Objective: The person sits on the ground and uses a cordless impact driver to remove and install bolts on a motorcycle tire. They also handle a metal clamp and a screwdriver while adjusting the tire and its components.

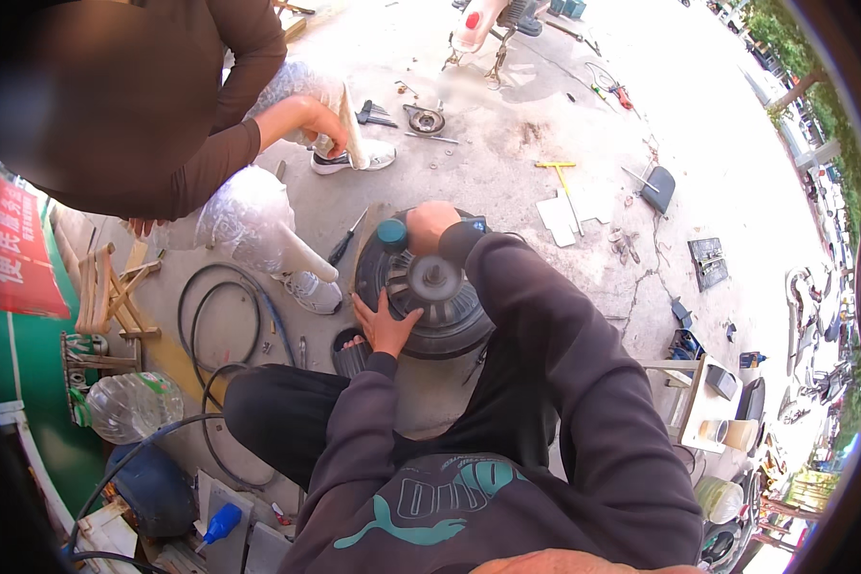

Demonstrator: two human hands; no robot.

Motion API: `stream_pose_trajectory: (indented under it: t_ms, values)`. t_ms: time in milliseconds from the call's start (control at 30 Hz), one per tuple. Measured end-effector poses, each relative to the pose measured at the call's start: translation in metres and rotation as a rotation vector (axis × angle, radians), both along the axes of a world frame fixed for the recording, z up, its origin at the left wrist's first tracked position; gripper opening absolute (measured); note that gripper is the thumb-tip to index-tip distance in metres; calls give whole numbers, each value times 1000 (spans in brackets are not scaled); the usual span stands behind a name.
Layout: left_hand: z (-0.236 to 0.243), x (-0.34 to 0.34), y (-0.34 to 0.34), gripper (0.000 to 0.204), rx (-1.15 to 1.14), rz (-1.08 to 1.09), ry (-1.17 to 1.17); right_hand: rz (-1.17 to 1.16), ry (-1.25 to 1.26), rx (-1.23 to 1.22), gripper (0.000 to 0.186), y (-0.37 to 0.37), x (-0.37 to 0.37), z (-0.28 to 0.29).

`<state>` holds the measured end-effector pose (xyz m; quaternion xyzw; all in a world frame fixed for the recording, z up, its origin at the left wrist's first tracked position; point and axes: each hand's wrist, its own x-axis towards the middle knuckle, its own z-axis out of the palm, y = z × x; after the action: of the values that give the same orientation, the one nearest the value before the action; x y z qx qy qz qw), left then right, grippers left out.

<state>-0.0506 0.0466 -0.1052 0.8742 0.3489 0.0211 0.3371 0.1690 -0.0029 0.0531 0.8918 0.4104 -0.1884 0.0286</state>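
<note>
Outdoors, cracked concrete (584, 282) (tools (557, 165) strewn about) surrounds the wheel (437, 277).

- Clear plastic jug (134, 407): lying on its side, near the blue barrel (158, 493).
- Wooden folding stool (96, 295): positioned near the red banner (29, 253).
- Small table (700, 404), right: two cups (740, 435) on top.
- Trees (780, 38): background, far right.

Matt rubber tyre (447, 337), metal hub (435, 276)
</note>
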Motion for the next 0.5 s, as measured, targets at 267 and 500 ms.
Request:
stream_pose_trajectory:
  t_ms: [267,500]
  values:
    - [5,3,-4,99,-61,-9,46,153,-3,-31,32,-6,33,-15]
    - [-2,5,0,103,-83,12,31,335,-166,-7,22,15,37,-19]
